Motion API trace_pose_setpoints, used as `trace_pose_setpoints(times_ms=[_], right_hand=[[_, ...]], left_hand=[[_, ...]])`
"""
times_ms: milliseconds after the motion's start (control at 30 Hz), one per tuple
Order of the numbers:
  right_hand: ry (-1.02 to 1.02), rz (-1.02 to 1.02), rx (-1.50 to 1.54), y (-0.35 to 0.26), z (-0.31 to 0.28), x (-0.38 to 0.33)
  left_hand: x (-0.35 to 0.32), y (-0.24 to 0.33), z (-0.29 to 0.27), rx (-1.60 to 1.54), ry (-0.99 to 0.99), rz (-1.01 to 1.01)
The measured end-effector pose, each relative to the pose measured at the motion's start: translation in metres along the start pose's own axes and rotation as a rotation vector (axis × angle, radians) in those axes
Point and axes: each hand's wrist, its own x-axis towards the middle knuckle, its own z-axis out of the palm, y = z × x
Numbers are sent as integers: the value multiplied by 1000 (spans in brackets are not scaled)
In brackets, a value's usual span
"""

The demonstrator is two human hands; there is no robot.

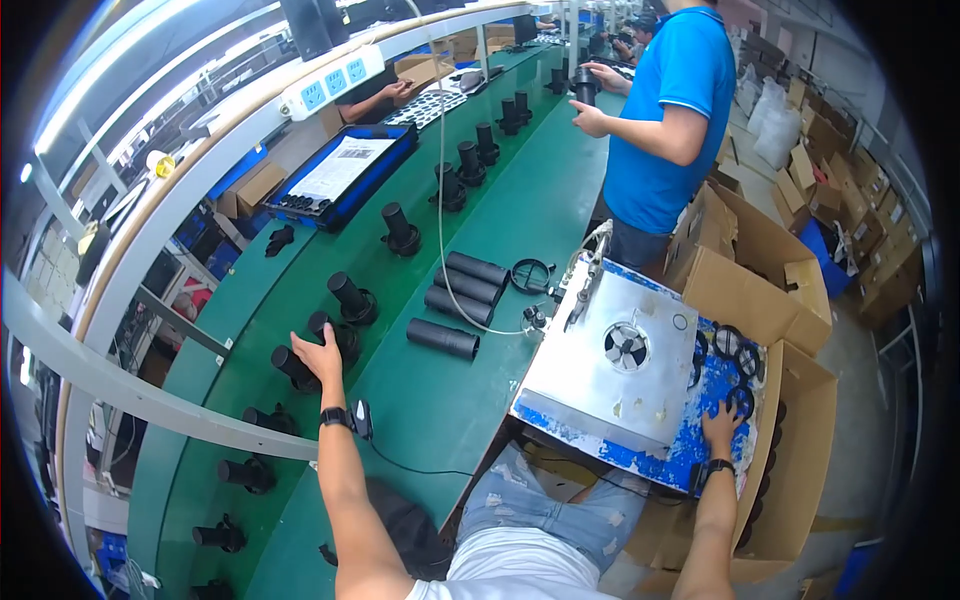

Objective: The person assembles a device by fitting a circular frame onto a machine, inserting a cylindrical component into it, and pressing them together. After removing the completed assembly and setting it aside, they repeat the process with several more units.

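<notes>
My left hand [320, 360] reaches over the green conveyor belt, its thumb and fingers apart. It is between two black tube-shaped parts with flanged bases: one [291, 367] at its left, another [346, 343] just beyond. Whether it touches either is hard to tell. At the right, my right hand [719, 428] has its fingers on the near edge of a black spoked ring [740, 402]. This ring lies on a worn blue board [640, 452] with several similar rings [727, 340] around it. A metal box fixture [610, 350] with a round finned opening stands on the board.
Several black tubes [443, 338] and a loose ring [531, 275] lie on the green bench left of the fixture. Cardboard boxes [800, 440] stand at the right. A person in blue [672, 120] holds a black part ahead. A white frame [150, 390] arches over the belt's left.
</notes>
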Motion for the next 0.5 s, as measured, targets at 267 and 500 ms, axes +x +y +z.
trace_pose_setpoints(times_ms=[267, 500], right_hand=[[240, -352, 4, 2, -9, -27], [389, -374, 439, 2, -25, -102]], left_hand=[[-199, 235, -149, -1019, -1183, 102], [-318, 371, -287, -2437, -2708, -17]])
